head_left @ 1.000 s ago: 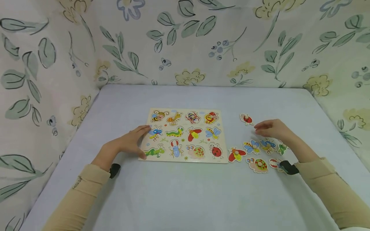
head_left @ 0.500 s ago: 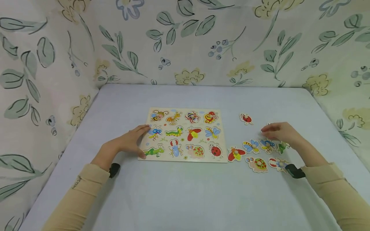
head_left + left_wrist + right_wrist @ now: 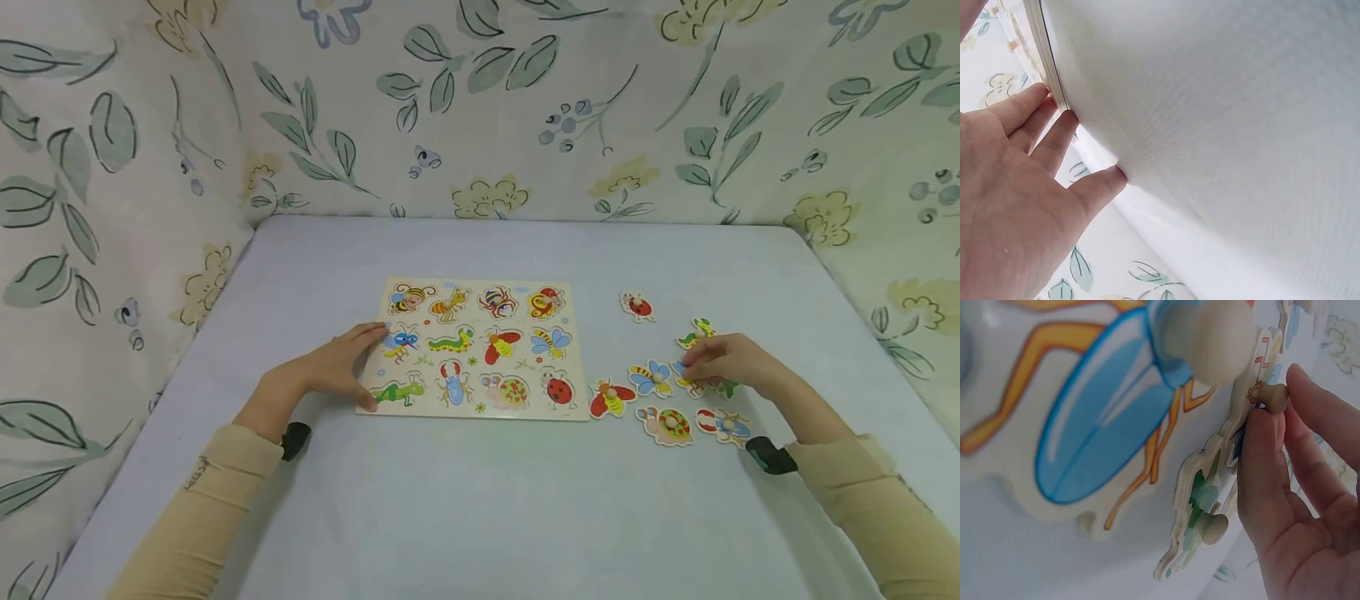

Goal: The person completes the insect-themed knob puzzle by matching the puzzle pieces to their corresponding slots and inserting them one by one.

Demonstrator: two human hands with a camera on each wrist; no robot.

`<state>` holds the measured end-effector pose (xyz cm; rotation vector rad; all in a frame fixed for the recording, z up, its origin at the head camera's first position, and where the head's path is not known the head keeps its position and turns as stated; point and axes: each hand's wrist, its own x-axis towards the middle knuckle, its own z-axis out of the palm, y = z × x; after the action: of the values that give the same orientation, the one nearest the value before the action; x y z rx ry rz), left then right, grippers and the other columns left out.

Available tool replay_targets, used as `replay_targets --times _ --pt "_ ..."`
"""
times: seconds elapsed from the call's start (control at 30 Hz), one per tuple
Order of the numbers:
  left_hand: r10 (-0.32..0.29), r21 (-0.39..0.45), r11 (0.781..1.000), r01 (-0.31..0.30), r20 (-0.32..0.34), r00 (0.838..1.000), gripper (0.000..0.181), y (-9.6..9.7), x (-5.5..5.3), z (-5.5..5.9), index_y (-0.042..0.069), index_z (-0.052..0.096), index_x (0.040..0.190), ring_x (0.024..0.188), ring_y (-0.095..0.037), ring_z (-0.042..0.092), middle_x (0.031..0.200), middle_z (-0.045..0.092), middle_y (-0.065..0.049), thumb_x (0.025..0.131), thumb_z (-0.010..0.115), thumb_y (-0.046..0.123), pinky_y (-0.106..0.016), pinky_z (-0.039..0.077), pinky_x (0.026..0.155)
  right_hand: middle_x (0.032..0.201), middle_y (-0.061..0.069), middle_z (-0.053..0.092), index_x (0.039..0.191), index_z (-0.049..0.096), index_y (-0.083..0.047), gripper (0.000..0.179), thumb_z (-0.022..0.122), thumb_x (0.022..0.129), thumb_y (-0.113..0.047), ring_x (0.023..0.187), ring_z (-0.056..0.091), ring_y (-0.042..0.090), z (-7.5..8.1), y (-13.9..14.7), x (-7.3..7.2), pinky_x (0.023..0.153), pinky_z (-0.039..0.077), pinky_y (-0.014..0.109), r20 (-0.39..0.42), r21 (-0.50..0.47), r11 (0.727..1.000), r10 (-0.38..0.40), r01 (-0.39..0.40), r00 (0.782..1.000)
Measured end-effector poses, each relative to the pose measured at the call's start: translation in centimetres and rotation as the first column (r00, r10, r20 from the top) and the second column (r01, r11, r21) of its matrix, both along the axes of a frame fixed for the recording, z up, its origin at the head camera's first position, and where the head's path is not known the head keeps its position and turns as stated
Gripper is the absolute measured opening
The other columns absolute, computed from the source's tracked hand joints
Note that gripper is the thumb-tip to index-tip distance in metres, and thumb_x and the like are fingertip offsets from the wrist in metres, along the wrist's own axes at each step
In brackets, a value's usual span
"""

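Note:
My left hand (image 3: 322, 367) rests its fingers along the left edge of a wooden insect puzzle board (image 3: 468, 412); the left wrist view has its fingertips (image 3: 1069, 117) against the board's side. To the right, my right hand (image 3: 738, 362) pinches the knob (image 3: 1272, 397) of a blue mosquito puzzle piece (image 3: 692, 387) between thumb and finger. That piece still lies among others and is partly covered by the hand. Close by lie a caterpillar piece (image 3: 696, 332), a green grasshopper piece (image 3: 1197, 512) and a blue-winged insect piece (image 3: 649, 379).
Nearer me are a stag beetle piece (image 3: 723, 425), a snail piece (image 3: 666, 427) and a red-winged piece (image 3: 612, 399) by the board's corner. A ladybug piece (image 3: 637, 307) lies farther back. Floral cloth (image 3: 487, 108) rises behind the white table (image 3: 480, 508).
My right hand has moved from beside the ladybug piece rightward and toward me, down to the mosquito piece, uncovering the caterpillar piece. The left hand stays at the board's edge.

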<state>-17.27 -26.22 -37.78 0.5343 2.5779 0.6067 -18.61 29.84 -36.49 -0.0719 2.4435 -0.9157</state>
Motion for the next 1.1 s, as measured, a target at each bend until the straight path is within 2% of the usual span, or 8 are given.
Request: replay_targets --times 0.3,0.63,0.87,1.1 --pt "0.006 -0.002 1.0 -0.006 0.009 1.0 0.112 0.03 0.03 0.02 -0.003 0.022 0.152 0.144 -0.045 0.013 0.158 0.016 -0.021 0.067 0.088 0.031 -0.066 0.012 0.112 0.093 0.004 0.068 0.104 0.065 0.006 0.03 0.072 0.088 -0.018 0.082 0.054 0.019 0.09 -0.11 0.21 0.07 0.046 0.029 -0.033 0.057 0.998 0.012 -0.011 0.999" --pt "0.012 0.002 1.0 -0.012 0.018 1.0 0.112 0.07 0.05 -0.01 -0.002 0.022 0.152 0.144 -0.045 0.013 0.159 0.015 -0.021 0.067 0.088 0.03 -0.067 0.011 0.112 0.092 0.006 0.067 0.099 0.068 0.002 0.028 0.074 0.086 -0.023 0.085 0.052 0.025 -0.03 -0.22 0.38 0.068 0.043 0.03 -0.038 0.104 0.994 -0.03 0.034 0.999" --pt "0.004 0.004 1.0 -0.004 0.009 1.0 0.112 0.05 -0.02 -0.06 -0.004 0.022 0.151 0.144 -0.045 0.012 0.158 0.015 -0.022 0.068 0.087 0.03 -0.067 0.011 0.112 0.091 0.004 0.068 0.092 0.071 -0.001 0.022 0.073 0.086 -0.022 0.085 0.052 0.025 -0.13 -0.14 0.56 0.067 0.042 0.03 -0.051 0.109 0.993 -0.045 0.05 0.998" --pt "0.011 0.007 1.0 -0.011 0.019 1.0 0.112 0.05 0.03 0.02 -0.003 0.022 0.152 0.144 -0.045 0.012 0.158 0.015 -0.022 0.068 0.088 0.03 -0.067 0.011 0.112 0.087 0.001 0.069 0.093 0.07 0.0 0.022 0.073 0.087 -0.021 0.083 0.054 0.023 -0.31 -0.21 0.67 0.068 0.044 0.029 -0.061 0.098 0.994 -0.051 0.057 0.997"
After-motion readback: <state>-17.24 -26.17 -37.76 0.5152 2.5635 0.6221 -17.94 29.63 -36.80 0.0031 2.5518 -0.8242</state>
